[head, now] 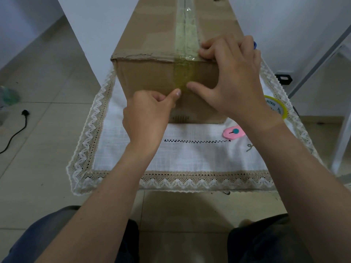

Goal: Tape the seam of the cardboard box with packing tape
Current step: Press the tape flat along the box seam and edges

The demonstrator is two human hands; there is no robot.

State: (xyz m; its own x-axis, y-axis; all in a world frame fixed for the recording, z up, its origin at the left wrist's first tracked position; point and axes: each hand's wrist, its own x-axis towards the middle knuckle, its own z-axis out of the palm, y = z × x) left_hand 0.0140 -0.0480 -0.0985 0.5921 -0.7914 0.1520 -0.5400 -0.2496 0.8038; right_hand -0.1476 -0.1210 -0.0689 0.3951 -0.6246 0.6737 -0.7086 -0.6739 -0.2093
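Cardboard box is standing lengthwise on a white lace-edged cloth over a small table, its near end facing the person. Clear packing tape is running along the top seam and folding over the near edge onto the front face. Left hand is curling into a loose fist, its thumb tip pressing the tape's lower end against the front face. Right hand is lying spread over the box's near right corner, fingers bearing on the top beside the tape and thumb pressing the front face just right of it; neither hand is gripping anything. A yellow tape roll is sitting at the cloth's right side, its label showing "MADE", the remainder unreadable. A pink cutter is lying on the cloth near the box.
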